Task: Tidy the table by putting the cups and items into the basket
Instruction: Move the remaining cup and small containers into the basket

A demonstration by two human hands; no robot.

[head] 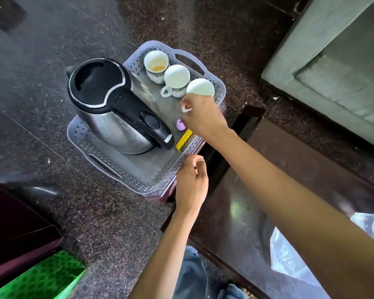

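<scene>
Curled loosely, holding nothing, left hand (191, 182) is hovering beside the basket (125, 169); right hand (203, 114) is pinching a cup (200, 88) handle.

A dark speckled stone floor (52, 61) gleams with daylight. Right of it stands a glossy dark wooden table (268, 190); beyond the table, a grey-green sofa (337, 67).

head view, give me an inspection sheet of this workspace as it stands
surface: dark glossy table, bare where seen
job's things: grey basket holds three white cups, a steel kettle, a purple cap and a yellow sachet
clutter: clear plastic bag at the table's edge
hands: right hand holds the nearest cup's handle; left hand empty by the basket rim
cables: nothing seen
surroundings: speckled stone floor, green box, grey sofa
</scene>
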